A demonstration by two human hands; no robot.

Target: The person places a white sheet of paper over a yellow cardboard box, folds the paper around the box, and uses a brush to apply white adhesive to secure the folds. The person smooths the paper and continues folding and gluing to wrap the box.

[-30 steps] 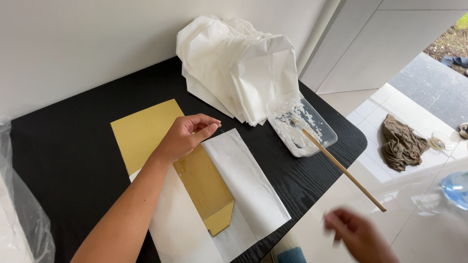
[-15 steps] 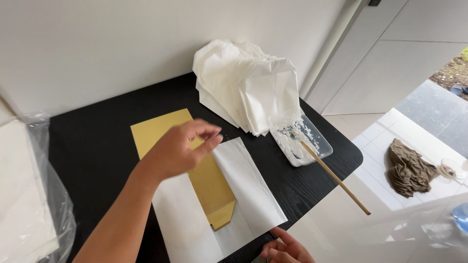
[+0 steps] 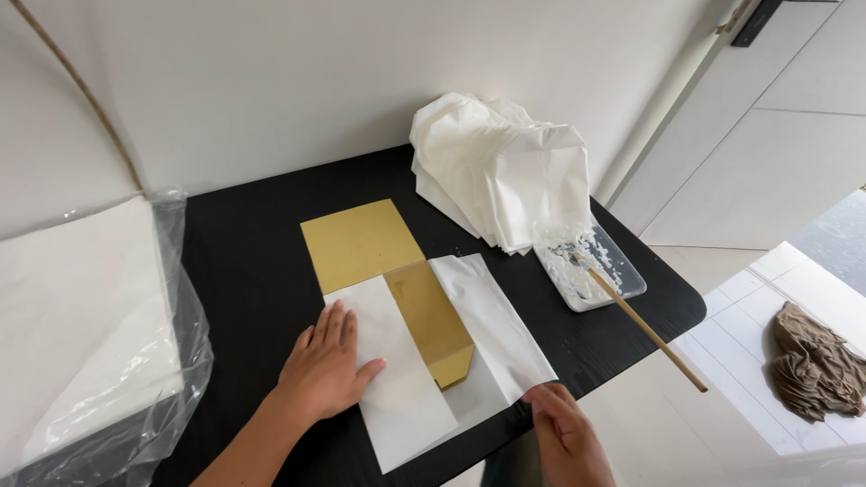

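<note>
Gold card, a flat rectangular sheet (image 3: 361,242), lies near the middle of the black wood-grain worktop (image 3: 244,271), its lower end tucked between the two folded flaps of a white paper sheet (image 3: 492,329) that spreads toward five o'clock. The left hand (image 3: 327,368) lies flat and open, fingers together, palm pressing the left white flap at about seven o'clock from the card. The right hand (image 3: 564,433), at five o'clock by the worktop's near edge, touches the lower right corner of the white paper; whether it pinches the corner cannot be told. At one o'clock a pile of crumpled white paper sheets (image 3: 501,171) rests against the wall. Just beside it, toward three o'clock, sits a clear shallow plastic tray (image 3: 591,266) smeared with white paste, a thin wooden stick (image 3: 645,329) leaning out of it past the worktop's edge. At nine o'clock a clear plastic bag holding white sheets (image 3: 86,334) overhangs the worktop's left end.
</note>
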